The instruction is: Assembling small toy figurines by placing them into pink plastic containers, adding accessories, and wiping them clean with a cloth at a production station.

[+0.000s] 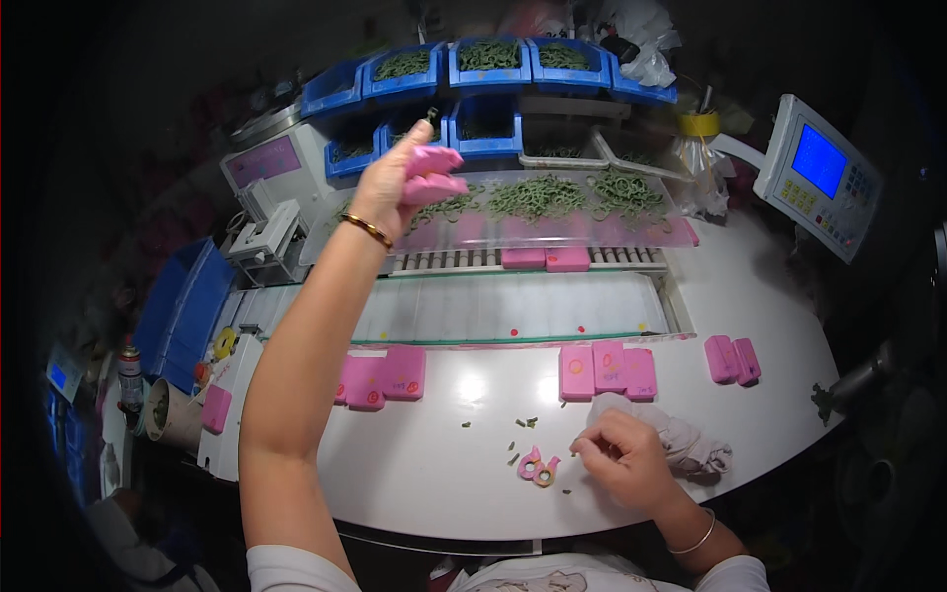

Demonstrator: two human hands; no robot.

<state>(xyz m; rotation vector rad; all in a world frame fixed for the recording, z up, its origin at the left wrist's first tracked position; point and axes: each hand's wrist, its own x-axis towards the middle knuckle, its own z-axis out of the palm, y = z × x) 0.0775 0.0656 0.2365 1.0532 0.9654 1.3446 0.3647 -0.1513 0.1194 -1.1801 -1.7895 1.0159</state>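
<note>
Over the white tabletop (444,483), our left hand lifts pink blocks in front of a clear tray of green pieces.
Largest is the tabletop, with the clear tray (631,237) beyond it; next comes our left hand (393,187), its fingers wrapped around the raised pink blocks (436,187), thumb pointing up. Our right hand (623,456) hangs low near the front edge, fingers curled inward; we cannot tell whether they pinch anything. A pale cloth (698,449) lies just beside it. Beyond that hand we see a row of pink blocks (610,372). Smallest, left of our right hand, are two pink-and-yellow rings (544,476) and scattered green bits (532,422).
</note>
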